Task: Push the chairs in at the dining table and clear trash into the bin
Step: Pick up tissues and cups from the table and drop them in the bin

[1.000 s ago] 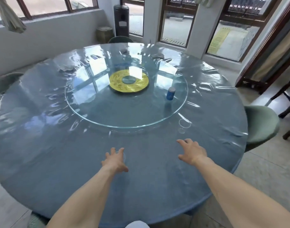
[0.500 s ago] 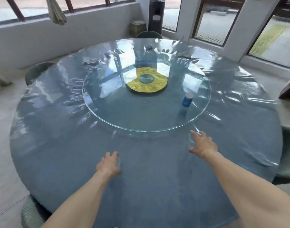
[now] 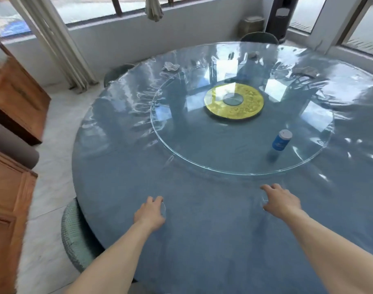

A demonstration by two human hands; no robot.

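Observation:
A round table (image 3: pixel 202 240) has a blue cloth under clear plastic. My left hand (image 3: pixel 148 213) grips a clear plastic cup (image 3: pixel 164 209) near the table's front. My right hand (image 3: pixel 281 200) curls round a second, faint clear cup (image 3: pixel 264 200). A blue can (image 3: pixel 281 141) stands on the glass turntable (image 3: pixel 202 158). Crumpled tissues lie at the far side: one (image 3: pixel 170 66) on the left, one (image 3: pixel 253 54) in the middle, one (image 3: pixel 306 71) on the right. A green woven chair (image 3: pixel 75 236) is tucked under the near left edge.
Two more green chairs stand at the far left (image 3: pixel 117 71) and the far side (image 3: pixel 259 37). A small basket (image 3: pixel 250 24) and a tall black cylinder (image 3: pixel 283 15) stand by the windows. Wooden cabinets (image 3: pixel 14 98) line the left wall, with a strip of floor between.
My view has swung left, bringing the cabinets and curtain into sight. Both hands went from spread above the cloth to closed on the clear cups.

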